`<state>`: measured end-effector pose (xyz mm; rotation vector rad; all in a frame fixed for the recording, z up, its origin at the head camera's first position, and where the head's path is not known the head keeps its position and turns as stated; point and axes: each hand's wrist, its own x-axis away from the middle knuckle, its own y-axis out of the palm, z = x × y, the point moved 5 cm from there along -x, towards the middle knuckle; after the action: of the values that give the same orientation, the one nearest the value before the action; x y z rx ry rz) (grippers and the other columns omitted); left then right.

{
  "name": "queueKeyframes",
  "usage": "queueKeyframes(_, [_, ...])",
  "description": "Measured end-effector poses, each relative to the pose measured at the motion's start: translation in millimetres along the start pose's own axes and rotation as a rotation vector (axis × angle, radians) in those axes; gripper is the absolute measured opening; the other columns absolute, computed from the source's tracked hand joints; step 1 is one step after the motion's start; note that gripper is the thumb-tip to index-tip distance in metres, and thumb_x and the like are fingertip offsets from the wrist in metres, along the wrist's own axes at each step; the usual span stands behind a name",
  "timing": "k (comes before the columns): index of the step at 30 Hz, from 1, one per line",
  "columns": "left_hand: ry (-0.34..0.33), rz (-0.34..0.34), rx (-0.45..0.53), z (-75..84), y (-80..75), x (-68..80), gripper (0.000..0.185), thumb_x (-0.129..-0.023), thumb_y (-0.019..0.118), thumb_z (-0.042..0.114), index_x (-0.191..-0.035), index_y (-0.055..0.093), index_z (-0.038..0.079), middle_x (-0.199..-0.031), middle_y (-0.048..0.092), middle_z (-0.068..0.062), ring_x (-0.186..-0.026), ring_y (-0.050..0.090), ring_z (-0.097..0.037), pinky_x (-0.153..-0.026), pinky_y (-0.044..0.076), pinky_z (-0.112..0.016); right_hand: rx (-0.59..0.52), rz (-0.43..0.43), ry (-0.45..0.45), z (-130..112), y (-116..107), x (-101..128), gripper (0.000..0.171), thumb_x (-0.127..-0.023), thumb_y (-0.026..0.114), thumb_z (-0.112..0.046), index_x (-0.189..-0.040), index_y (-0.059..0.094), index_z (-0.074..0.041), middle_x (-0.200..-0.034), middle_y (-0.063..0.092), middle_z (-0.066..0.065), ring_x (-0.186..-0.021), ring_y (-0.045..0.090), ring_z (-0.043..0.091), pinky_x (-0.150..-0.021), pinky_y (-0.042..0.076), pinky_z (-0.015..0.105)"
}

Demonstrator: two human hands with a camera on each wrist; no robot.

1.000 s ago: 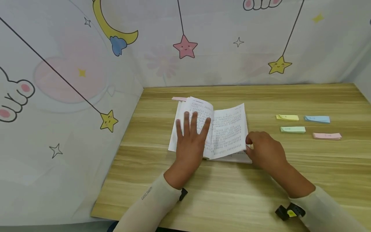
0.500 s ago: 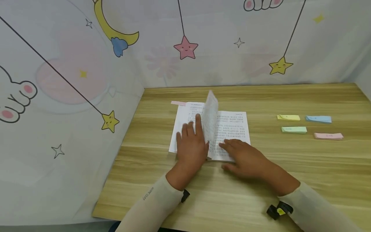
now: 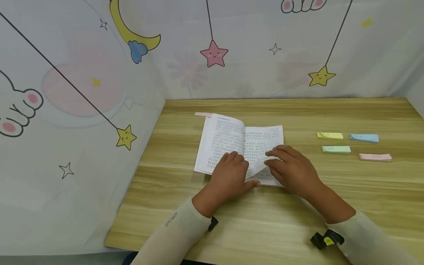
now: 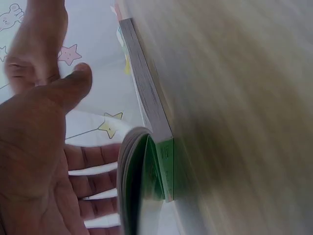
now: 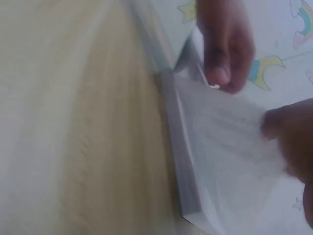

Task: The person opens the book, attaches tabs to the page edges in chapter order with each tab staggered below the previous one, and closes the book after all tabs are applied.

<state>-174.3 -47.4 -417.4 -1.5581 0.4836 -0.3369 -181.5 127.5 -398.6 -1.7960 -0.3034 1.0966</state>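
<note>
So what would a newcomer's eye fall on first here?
Probably the open book on the wooden table, with the left hand at its lower edge and the right hand at a lifted page. Then four pastel paper strips to the book's right, and the pink star on the backdrop.

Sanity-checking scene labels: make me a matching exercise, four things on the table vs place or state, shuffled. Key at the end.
Things
1. White-paged printed book
2. Flat oblong blue paper pad
3. Flat oblong green paper pad
4. Thin pale pink paper strip

Place or state
A. On the person's side of the flat oblong yellow paper pad
B. Sticking out at the book's far left corner
C. Open, with the left hand and right hand at it
D. Beside the yellow pad, to its right

Pairs: 1-C, 2-D, 3-A, 4-B
</note>
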Motion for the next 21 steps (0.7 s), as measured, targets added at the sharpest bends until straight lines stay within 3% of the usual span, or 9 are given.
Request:
queueKeyframes(2, [-0.05,0.022,-0.001,-1.5,0.4,-1.9,0.058,-0.09,0.065,0.067,-0.105,0.069,0.012,-0.108,0.066,-0.003,-0.11,0.059,-0.024,-0.095,0.049,-0.042,0.024,0.152,-0.046,-7.1,-5.7,-1.3,0.02,-0.082,0.075,-0.01,-0.101,0.075,-0.004,-0.121,0.066,0.016,-0.11,0.06,0.038,-0.093,0.05,0.048])
queueKeyframes(4, [-0.12,0.09,-0.005,-5.3,-1.5,-3.7,0.056,-0.091,0.069,0.059,-0.115,0.066,0.009,-0.1,0.067,-0.004,-0.097,0.063,-0.023,-0.08,0.054,-0.039,-0.005,0.188,0.021,-7.9,-8.7,-3.2,0.026,-0.082,0.076,-0.014,-0.105,0.071,-0.002,-0.122,0.064,0.019,-0.108,0.061,0.04,-0.089,0.051,0.05])
queueKeyframes(5, [-0.161,0.139,-0.009,-7.9,-3.5,-4.1,0.056,-0.091,0.072,0.052,-0.123,0.063,0.007,-0.096,0.067,-0.005,-0.091,0.064,-0.023,-0.071,0.054,-0.037,-0.021,0.161,0.069,-6.3,-8.5,-3.6,0.029,-0.083,0.078,-0.017,-0.106,0.07,-0.001,-0.121,0.064,0.019,-0.106,0.062,0.04,-0.087,0.052,0.05])
queueKeyframes(7, [-0.246,0.254,-0.029,-14.5,-8.7,-3.6,0.061,-0.092,0.075,0.036,-0.141,0.053,0.007,-0.105,0.067,-0.011,-0.096,0.066,-0.027,-0.072,0.055,-0.039,-0.05,0.01,0.169,-0.3,-4.6,-2.8,0.038,-0.082,0.084,-0.024,-0.109,0.069,-0.002,-0.119,0.066,0.016,-0.106,0.063,0.036,-0.087,0.053,0.049])
queueKeyframes(10, [-0.316,0.314,-0.09,-22.7,-13.8,-0.7,0.082,-0.092,0.075,0.019,-0.161,0.031,0.019,-0.141,0.052,-0.023,-0.133,0.049,-0.041,-0.103,0.046,-0.051,-0.079,-0.288,0.236,9.6,6.0,5.4,0.045,-0.078,0.091,-0.028,-0.111,0.073,-0.004,-0.117,0.069,0.011,-0.111,0.064,0.032,-0.091,0.053,0.048])
queueKeyframes(13, [-0.177,0.227,-0.143,-20.1,-14.1,-0.4,0.072,-0.093,0.074,0.011,-0.155,0.043,0.027,-0.16,0.034,-0.02,-0.152,0.019,-0.044,-0.118,0.021,-0.061,-0.095,-0.5,0.208,14.4,13.5,16.2,0.038,-0.08,0.09,-0.026,-0.109,0.076,-0.007,-0.121,0.069,0.011,-0.115,0.064,0.033,-0.094,0.052,0.049])
queueKeyframes(15, [-0.016,0.132,-0.111,-12.8,-11.9,-0.6,0.054,-0.094,0.074,0.01,-0.144,0.059,0.026,-0.155,0.045,-0.01,-0.151,0.026,-0.035,-0.12,0.02,-0.054,-0.111,-0.549,0.211,16.5,14.4,19.6,0.03,-0.083,0.087,-0.022,-0.108,0.077,-0.008,-0.12,0.07,0.01,-0.113,0.065,0.032,-0.091,0.054,0.049])
queueKeyframes(18, [0.139,0.034,-0.054,-2.9,-7.7,0.8,0.022,-0.101,0.065,0.012,-0.12,0.072,0.019,-0.128,0.066,0.0,-0.134,0.052,-0.023,-0.115,0.036,-0.041,-0.125,-0.545,0.239,18.2,12.6,18.2,0.015,-0.086,0.08,-0.014,-0.101,0.078,-0.011,-0.109,0.073,0.005,-0.099,0.068,0.026,-0.082,0.056,0.046])
queueKeyframes(21, [0.103,-0.004,-0.033,-1.1,-4.1,1.6,0.02,-0.103,0.063,0.034,-0.107,0.073,0.017,-0.107,0.065,0.002,-0.112,0.058,-0.019,-0.102,0.045,-0.037,-0.091,-0.406,0.188,14.9,8.3,10.8,0.011,-0.085,0.078,-0.009,-0.096,0.078,-0.012,-0.1,0.073,-0.001,-0.09,0.066,0.02,-0.075,0.055,0.042])
